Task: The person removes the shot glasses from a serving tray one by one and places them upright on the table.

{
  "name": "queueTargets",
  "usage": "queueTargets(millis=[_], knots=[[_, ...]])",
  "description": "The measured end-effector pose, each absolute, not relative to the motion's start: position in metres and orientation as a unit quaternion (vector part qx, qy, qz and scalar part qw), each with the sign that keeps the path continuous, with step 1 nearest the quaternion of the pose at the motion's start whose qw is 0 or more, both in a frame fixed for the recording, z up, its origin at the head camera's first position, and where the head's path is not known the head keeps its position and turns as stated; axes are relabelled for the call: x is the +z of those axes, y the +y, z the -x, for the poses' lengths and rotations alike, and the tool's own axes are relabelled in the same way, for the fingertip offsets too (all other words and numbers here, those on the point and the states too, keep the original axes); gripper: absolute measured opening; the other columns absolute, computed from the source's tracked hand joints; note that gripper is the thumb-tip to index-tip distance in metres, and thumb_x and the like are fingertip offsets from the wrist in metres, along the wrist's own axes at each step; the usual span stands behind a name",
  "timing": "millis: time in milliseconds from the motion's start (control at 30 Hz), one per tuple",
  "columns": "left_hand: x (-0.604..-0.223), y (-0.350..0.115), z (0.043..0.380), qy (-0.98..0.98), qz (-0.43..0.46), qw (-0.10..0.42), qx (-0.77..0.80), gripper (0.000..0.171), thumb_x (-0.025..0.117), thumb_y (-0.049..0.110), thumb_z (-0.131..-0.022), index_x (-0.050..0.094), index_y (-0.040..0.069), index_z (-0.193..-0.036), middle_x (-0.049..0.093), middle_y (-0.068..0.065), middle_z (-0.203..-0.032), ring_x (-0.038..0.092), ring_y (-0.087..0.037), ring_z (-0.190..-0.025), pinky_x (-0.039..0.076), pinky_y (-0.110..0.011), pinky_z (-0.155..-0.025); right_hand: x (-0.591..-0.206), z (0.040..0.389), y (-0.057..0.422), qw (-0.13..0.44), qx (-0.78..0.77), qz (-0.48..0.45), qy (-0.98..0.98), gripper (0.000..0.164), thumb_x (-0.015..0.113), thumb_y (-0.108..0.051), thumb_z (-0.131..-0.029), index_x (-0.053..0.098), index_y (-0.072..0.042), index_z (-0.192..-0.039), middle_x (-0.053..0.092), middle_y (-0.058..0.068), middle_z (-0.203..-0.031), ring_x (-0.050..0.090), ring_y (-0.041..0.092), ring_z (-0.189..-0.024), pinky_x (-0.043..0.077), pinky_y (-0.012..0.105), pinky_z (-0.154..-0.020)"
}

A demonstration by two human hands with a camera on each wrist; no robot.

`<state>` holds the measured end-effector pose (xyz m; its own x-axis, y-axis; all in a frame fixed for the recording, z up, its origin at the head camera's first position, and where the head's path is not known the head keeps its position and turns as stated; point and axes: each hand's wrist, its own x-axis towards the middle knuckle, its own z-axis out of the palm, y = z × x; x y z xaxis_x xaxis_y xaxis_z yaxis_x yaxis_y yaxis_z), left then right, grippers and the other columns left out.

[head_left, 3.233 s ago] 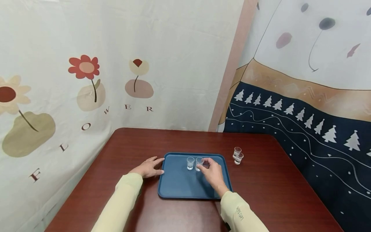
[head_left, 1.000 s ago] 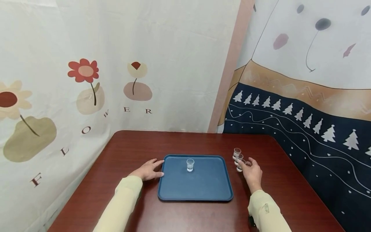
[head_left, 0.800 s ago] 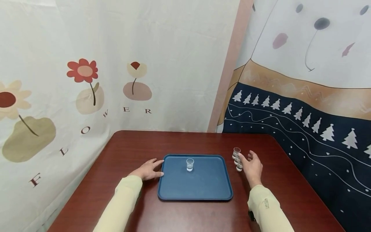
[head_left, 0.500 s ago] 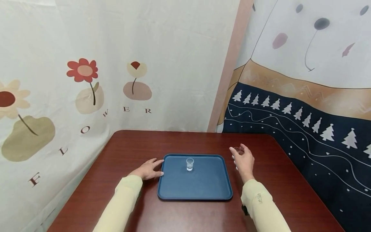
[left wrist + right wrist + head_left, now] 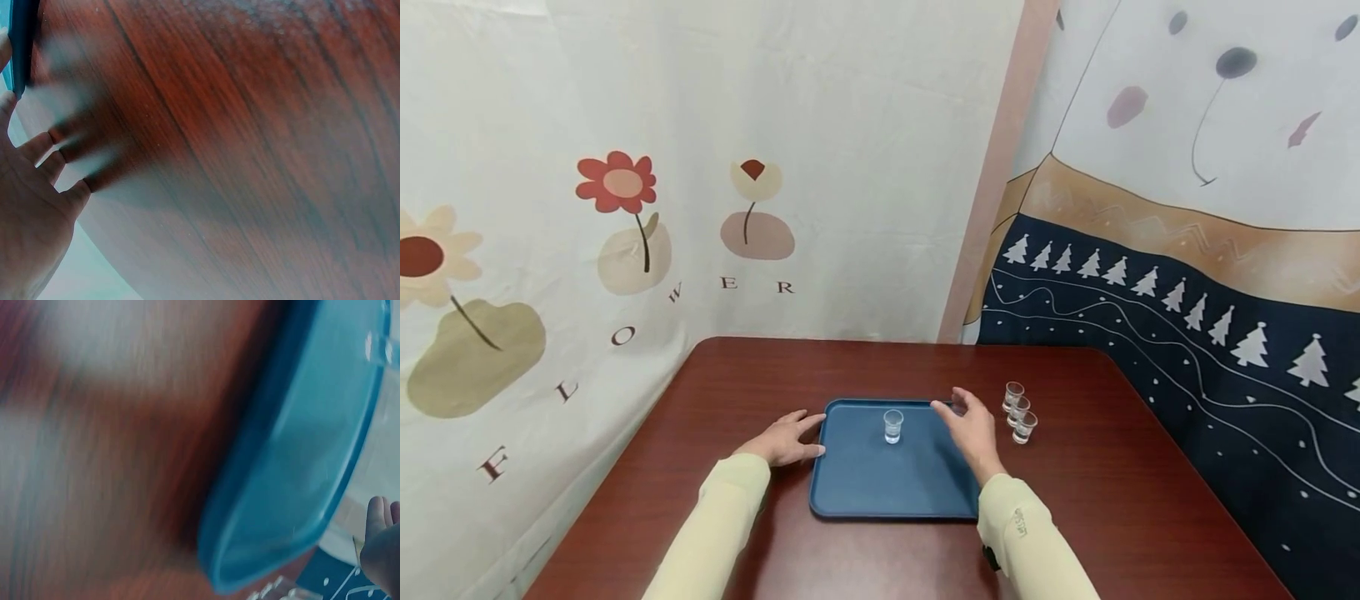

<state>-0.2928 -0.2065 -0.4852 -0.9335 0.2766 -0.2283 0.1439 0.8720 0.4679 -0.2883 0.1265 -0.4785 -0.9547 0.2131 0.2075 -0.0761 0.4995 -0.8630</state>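
A blue tray [image 5: 880, 487] lies on the table, bearing one small clear shot glass [image 5: 892, 426] near its far side. My left hand [image 5: 786, 439] rests at the tray's left edge, fingers spread, with thumb and index finger at the rim. Over the tray's right part is my right hand [image 5: 970, 427], its thumb and fingers apart and nothing between them. Three more shot glasses stand in a slanting row right of the tray: a far one [image 5: 1012, 396], a middle one [image 5: 1018, 410] and a near one [image 5: 1025, 428]. In the right wrist view the right hand [image 5: 382, 544] shows at the edge.
The reddish-brown wooden table [image 5: 760, 375] reaches back to a white wall hanging [image 5: 865, 167] with printed flowers. On the right hangs a dark blue cloth [image 5: 1075, 308] with white trees.
The right hand carried one shot glass from the tray to the row at the right and let it go, then moved back left over the tray. The left hand stayed at the tray's edge.
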Motion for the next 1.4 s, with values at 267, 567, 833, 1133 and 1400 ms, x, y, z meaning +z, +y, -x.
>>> queueTargets(millis=[267,567,833,1133,1400], knots=[[-0.483,-0.206,0.291,0.957,-0.113,0.141,0.228,0.070,0.069,0.039,-0.093,0.041,0.015,-0.153,0.026,-0.026,-0.157,0.024,-0.046,-0.143,0.029,-0.063,-0.108,-0.491,0.283,0.091,0.084,0.492,-0.004,-0.866,0.060,0.077,-0.030,-0.088,0.057,-0.004,-0.138,0.062,0.017,-0.130,0.059,0.034,-0.120,0.049,0.048,-0.096],[-0.486,-0.205,0.291,0.957,-0.110,0.139,0.230,0.069,0.069,0.038,-0.093,0.042,0.016,-0.152,0.027,-0.024,-0.157,0.024,-0.045,-0.144,0.028,-0.061,-0.109,-0.506,0.282,0.068,0.065,0.488,-0.035,-0.870,0.054,0.081,-0.019,-0.085,0.061,0.000,-0.131,0.066,0.018,-0.120,0.065,0.032,-0.109,0.055,0.044,-0.085],[-0.487,-0.205,0.291,0.957,-0.107,0.138,0.230,0.069,0.069,0.038,-0.092,0.043,0.017,-0.152,0.027,-0.023,-0.157,0.024,-0.044,-0.144,0.028,-0.061,-0.110,-0.509,0.285,0.063,0.077,0.466,-0.048,-0.880,0.038,0.079,-0.015,-0.086,0.068,-0.001,-0.120,0.070,0.012,-0.105,0.069,0.026,-0.096,0.056,0.040,-0.079],[-0.486,-0.206,0.290,0.957,-0.105,0.143,0.230,0.070,0.069,0.038,-0.093,0.041,0.016,-0.153,0.025,-0.024,-0.158,0.022,-0.045,-0.144,0.028,-0.062,-0.109,-0.501,0.283,0.073,0.092,0.457,-0.040,-0.884,0.035,0.078,-0.017,-0.087,0.069,-0.002,-0.118,0.070,0.011,-0.103,0.069,0.025,-0.094,0.056,0.039,-0.075],[-0.484,-0.206,0.291,0.955,-0.113,0.144,0.233,0.071,0.070,0.038,-0.092,0.041,0.014,-0.153,0.025,-0.026,-0.157,0.023,-0.046,-0.143,0.029,-0.064,-0.108,-0.478,0.282,0.100,0.124,0.470,0.003,-0.874,0.035,0.077,-0.021,-0.088,0.068,-0.005,-0.118,0.071,0.011,-0.104,0.068,0.025,-0.095,0.056,0.041,-0.079]])
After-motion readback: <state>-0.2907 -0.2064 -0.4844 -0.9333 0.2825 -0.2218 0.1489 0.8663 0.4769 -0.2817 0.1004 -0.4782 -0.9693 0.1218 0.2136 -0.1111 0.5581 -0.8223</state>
